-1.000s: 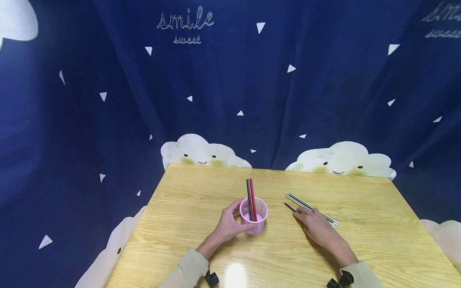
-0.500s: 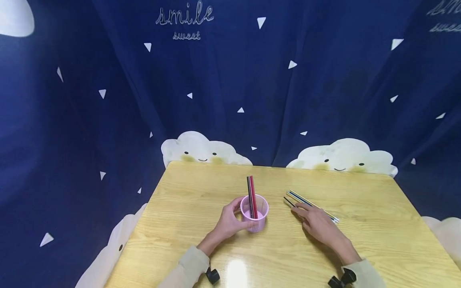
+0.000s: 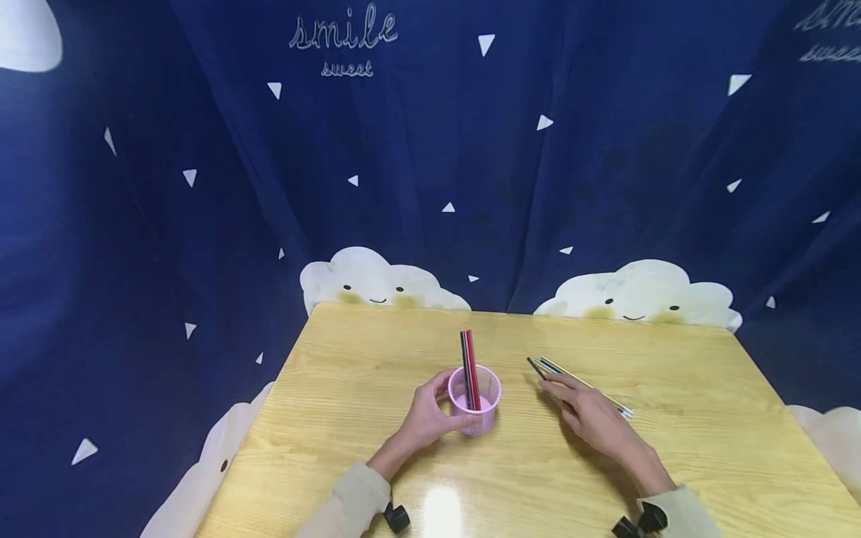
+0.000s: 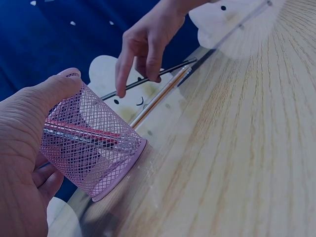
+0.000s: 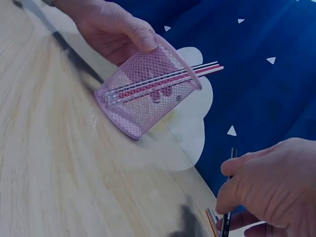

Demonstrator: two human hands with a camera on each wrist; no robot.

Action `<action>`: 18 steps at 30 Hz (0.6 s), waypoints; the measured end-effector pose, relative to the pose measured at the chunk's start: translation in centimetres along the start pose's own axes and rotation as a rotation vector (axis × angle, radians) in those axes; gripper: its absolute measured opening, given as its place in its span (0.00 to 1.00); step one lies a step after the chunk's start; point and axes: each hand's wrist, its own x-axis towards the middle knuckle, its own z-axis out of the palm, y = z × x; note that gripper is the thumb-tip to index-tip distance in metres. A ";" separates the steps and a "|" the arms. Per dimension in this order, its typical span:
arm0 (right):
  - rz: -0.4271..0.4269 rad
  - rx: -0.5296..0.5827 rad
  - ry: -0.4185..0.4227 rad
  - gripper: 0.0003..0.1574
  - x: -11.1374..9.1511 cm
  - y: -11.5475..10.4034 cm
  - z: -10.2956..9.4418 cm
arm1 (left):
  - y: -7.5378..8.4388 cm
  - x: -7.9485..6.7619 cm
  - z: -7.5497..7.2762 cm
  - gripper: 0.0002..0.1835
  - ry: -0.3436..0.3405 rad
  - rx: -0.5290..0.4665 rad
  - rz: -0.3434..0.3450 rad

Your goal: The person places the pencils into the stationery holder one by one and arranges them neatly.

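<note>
My left hand [image 3: 425, 415] grips the side of a pink mesh pen cup [image 3: 483, 424], thumb near the rim. The cup stands upright on the table, with several black and red pencils [image 3: 474, 373] leaning inside it. To the right, my right hand [image 3: 595, 423] pinches a black pencil [image 5: 233, 152] between thumb and fingers. In the left wrist view this black pencil [image 4: 170, 68] slants above the pencils [image 4: 157, 99] lying on the table. Part of those lying pencils is hidden behind my right hand in the head view.
The light wooden table [image 3: 377, 351] carries the cup and the loose pencils. A dark blue curtain [image 3: 417, 149] with white triangles and smiling clouds hangs behind its far edge. Small black devices [image 3: 397, 517] are strapped at both wrists.
My right hand has shifted slightly left, and the black pencil has moved with it, its far end now further up and left. The left hand keeps its hold on the cup.
</note>
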 end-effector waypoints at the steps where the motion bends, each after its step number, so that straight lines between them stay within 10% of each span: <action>1: 0.013 0.023 -0.008 0.35 0.0 -0.1 -0.1 | 0.0 -0.1 0.0 0.45 -0.002 -0.001 -0.003; 18: -0.019 0.228 0.061 0.39 2.2 -2.6 -1.5 | -0.2 -0.1 0.0 0.44 0.003 -0.005 0.006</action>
